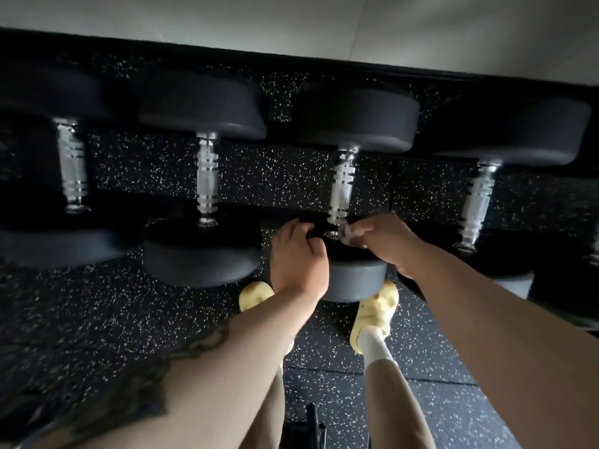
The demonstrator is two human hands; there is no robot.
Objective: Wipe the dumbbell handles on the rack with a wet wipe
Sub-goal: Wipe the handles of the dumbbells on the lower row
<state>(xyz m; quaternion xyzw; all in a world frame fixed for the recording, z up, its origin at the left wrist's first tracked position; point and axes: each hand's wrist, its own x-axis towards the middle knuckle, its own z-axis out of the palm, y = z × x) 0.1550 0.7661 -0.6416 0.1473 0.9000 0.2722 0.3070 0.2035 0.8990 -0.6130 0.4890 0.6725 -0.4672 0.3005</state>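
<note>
View looking down over a row of four black dumbbells with ridged chrome handles, seen from above against a black rubber floor point(113, 319) flecked with white. Both bare arms reach to the third dumbbell point(353, 124) from the left. The left hand point(299, 254) rests curled over the rim of its near weight head point(355, 281). The right hand point(385, 241) pinches a small crumpled wet wipe point(347, 234) against the lower end of that dumbbell's handle point(342, 186), just above the near head. The image is dim and blurred here, so the exact finger grip is hard to make out. Below the weight, two yellow shoes point(377, 314) and a white sock point(376, 346) show. A pale wall point(291, 24) runs along the top.
</note>
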